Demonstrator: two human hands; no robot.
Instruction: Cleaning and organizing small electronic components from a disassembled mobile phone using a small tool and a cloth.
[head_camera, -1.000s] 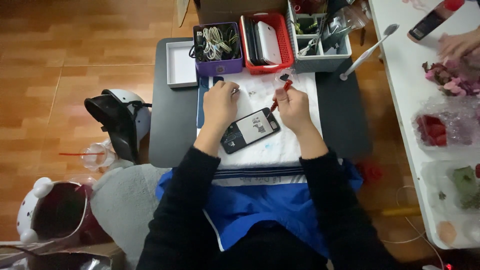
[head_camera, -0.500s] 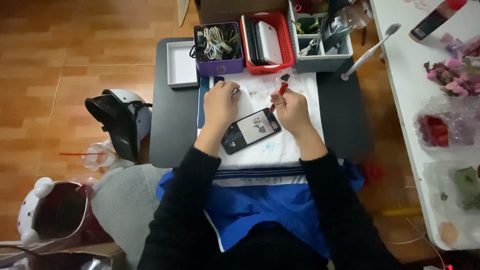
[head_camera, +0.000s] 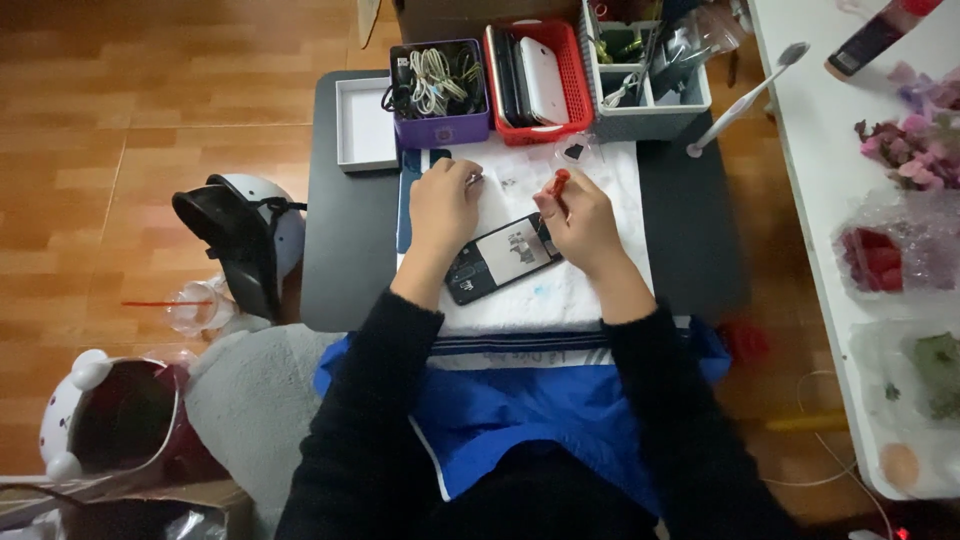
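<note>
An opened smartphone (head_camera: 500, 258) lies tilted on a white towel (head_camera: 560, 290) spread over a small dark table (head_camera: 350, 250). My right hand (head_camera: 580, 222) holds a small red-handled screwdriver (head_camera: 557, 183), its handle sticking up past my fingers, just right of the phone's upper end. My left hand (head_camera: 443, 205) rests on the towel left of the phone with fingers curled, pinching something tiny near the fingertips; what it is I cannot tell. Small loose parts (head_camera: 508, 183) lie on the towel between my hands.
Along the table's back edge stand a white box lid (head_camera: 365, 125), a purple bin of cables (head_camera: 438, 90), a red basket with phones (head_camera: 535, 70) and a grey tool organizer (head_camera: 645, 75). A helmet (head_camera: 245, 240) lies on the floor left. A white table (head_camera: 880, 230) stands right.
My right hand has drawn the screwdriver slightly down and in toward the phone. The left hand stays in place.
</note>
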